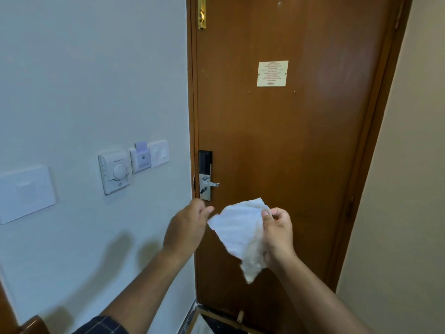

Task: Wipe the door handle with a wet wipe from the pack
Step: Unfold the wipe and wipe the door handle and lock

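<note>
A white wet wipe (240,232) hangs unfolded in front of the brown door (289,141). My right hand (277,235) pinches its right edge between thumb and fingers. My left hand (187,225) is just left of the wipe, fingers curled toward the wipe's left corner; whether they touch it I cannot tell. The silver lever door handle (212,183) sits on a metal lock plate (205,175) just above my left hand. No pack of wipes is in view.
On the white wall left of the door are a thermostat dial (115,172), a key-card slot (140,157), a light switch (160,153) and a larger white panel (26,194). A notice (272,73) is fixed to the door. A brass latch (201,13) is at the top.
</note>
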